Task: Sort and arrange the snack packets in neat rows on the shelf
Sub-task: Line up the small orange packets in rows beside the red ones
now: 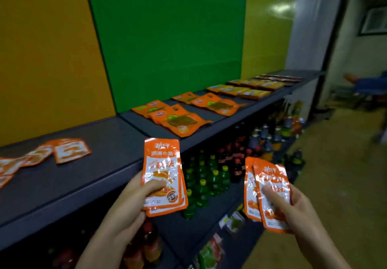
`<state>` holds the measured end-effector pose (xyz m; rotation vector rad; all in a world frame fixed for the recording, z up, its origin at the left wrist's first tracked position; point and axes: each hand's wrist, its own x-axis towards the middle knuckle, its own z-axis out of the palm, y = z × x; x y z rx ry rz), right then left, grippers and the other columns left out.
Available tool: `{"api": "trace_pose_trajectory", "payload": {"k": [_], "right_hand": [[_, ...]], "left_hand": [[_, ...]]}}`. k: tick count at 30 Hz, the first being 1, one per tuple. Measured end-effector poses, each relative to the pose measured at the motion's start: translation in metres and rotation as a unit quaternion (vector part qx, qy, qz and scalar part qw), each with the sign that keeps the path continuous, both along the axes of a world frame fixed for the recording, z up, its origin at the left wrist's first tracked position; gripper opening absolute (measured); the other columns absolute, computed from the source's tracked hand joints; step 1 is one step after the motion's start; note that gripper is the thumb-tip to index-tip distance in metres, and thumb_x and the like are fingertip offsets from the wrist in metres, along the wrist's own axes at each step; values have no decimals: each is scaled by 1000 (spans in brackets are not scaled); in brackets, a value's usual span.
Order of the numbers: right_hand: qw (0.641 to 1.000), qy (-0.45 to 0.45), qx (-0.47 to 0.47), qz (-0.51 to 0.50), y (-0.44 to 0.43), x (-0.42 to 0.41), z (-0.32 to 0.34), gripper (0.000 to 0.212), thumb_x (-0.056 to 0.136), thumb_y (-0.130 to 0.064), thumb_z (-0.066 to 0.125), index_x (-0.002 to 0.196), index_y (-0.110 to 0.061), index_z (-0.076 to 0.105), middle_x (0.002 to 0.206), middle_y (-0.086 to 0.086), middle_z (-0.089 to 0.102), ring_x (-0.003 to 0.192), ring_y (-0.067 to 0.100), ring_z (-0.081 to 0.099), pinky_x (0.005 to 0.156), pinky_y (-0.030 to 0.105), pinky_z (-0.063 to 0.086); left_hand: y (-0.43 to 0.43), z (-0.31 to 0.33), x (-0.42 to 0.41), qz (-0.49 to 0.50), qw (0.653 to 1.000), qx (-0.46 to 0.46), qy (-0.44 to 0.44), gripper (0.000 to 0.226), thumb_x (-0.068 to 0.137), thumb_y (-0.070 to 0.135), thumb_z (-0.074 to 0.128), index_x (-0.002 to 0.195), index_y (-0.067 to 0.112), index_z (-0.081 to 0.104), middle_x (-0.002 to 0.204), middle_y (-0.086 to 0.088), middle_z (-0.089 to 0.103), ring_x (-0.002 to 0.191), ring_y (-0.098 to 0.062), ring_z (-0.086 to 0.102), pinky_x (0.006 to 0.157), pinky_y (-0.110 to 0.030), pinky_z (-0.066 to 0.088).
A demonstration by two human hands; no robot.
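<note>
My left hand (pixel 129 206) pinches a small stack of orange-and-white snack packets (pixel 162 172), held upright in front of the dark shelf's (pixel 104 164) front edge. My right hand (pixel 293 208) grips two or three more of the same packets (pixel 268 193), thumb across their faces, out over the lower shelves. Several matching packets (pixel 69 150) lie overlapping on the shelf at the left. Further along the shelf lie larger orange packets (pixel 180 122) in loose pairs, then yellow-orange packets (pixel 245 89) in rows, and dark red ones (pixel 280 78) at the far end.
Below the top shelf stand green bottles (pixel 201 187) and red and dark drink bottles (pixel 236 160); more packets sit on the lowest shelf (pixel 211 250). Yellow and green wall panels back the shelf. Tan floor spreads to the right, with a blue chair (pixel 366 86) by a doorway.
</note>
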<state>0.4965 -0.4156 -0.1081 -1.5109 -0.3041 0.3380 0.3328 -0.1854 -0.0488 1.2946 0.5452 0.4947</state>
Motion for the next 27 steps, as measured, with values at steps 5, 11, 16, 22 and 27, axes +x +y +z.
{"api": "trace_pose_trajectory", "payload": {"k": [5, 11, 16, 22, 27], "right_hand": [[996, 57, -29, -62, -84, 32, -40, 39, 68, -23, 78, 100, -4, 65, 77, 10, 75, 59, 17, 70, 48, 23, 54], [982, 88, -26, -164, -161, 76, -48, 82, 30, -54, 88, 95, -8, 66, 70, 5, 75, 56, 15, 70, 49, 26, 53], [971, 112, -13, -210, -196, 112, -52, 82, 32, -56, 85, 97, -11, 65, 76, 7, 75, 64, 22, 72, 61, 31, 53], [955, 152, 14, -256, -220, 182, -64, 26, 78, -12, 69, 101, -5, 60, 83, 19, 73, 74, 33, 68, 62, 34, 50], [953, 120, -4, -278, -227, 274, -56, 27, 79, -16, 69, 103, -6, 60, 85, 15, 74, 70, 28, 71, 59, 31, 51]], "left_hand": [[-67, -46, 72, -54, 996, -31, 57, 18, 83, -2, 55, 93, 10, 64, 75, -12, 74, 60, -23, 70, 55, -32, 58], [-119, -79, 139, -100, 984, -48, 142, 20, 80, -4, 60, 93, 11, 62, 80, -19, 73, 80, -38, 65, 81, -47, 51], [-140, -85, 201, -144, 973, -19, 179, 28, 73, 1, 71, 92, 16, 57, 97, -21, 67, 88, -38, 63, 81, -45, 48], [-168, -108, 310, -196, 964, -1, 182, 21, 84, -1, 58, 101, 11, 57, 93, -17, 66, 85, -35, 62, 77, -41, 45], [-182, -104, 411, -215, 966, -44, 139, 25, 84, -7, 55, 102, 9, 57, 89, -17, 67, 81, -34, 62, 68, -38, 47]]}}
